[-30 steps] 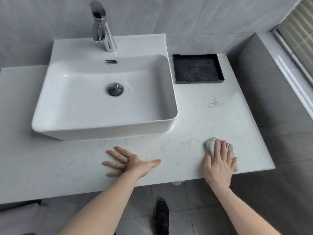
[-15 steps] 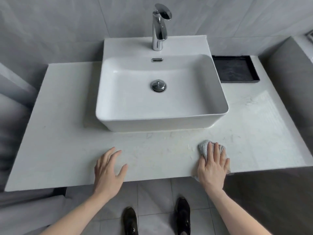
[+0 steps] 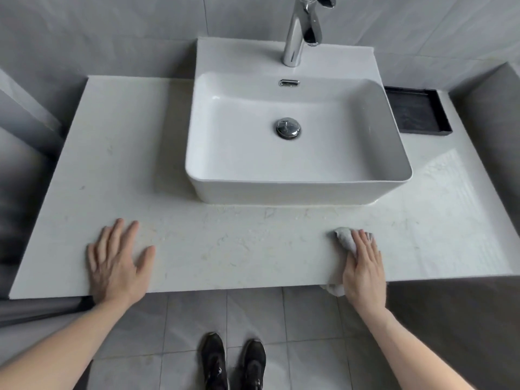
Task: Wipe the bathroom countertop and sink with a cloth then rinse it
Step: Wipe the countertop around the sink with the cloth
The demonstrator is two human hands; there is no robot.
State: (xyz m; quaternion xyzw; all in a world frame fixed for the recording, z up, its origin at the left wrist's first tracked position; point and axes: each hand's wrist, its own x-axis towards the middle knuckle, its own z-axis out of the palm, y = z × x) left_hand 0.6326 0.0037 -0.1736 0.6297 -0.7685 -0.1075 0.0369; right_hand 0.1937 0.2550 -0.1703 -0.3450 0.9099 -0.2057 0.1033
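A white marbled countertop (image 3: 225, 249) carries a white rectangular vessel sink (image 3: 298, 190) with a chrome drain plug (image 3: 287, 128) and a chrome faucet (image 3: 302, 32) behind it. My right hand (image 3: 364, 268) presses a crumpled grey cloth (image 3: 344, 238) flat on the counter's front edge, in front of the sink's right corner; part of the cloth hangs over the edge. My left hand (image 3: 116, 263) lies flat on the counter's front left, fingers spread, holding nothing. Faint smears mark the counter in front of the sink.
A black square tray (image 3: 416, 112) sits at the back right, beside the sink. Grey tiled walls close in behind and on both sides. My two black shoes (image 3: 233, 361) stand on the tiled floor below the counter edge.
The view has swung left, so the sink now sits right of centre. My right hand has slid the cloth leftward along the front edge. My left hand has moved left and lies flat again.
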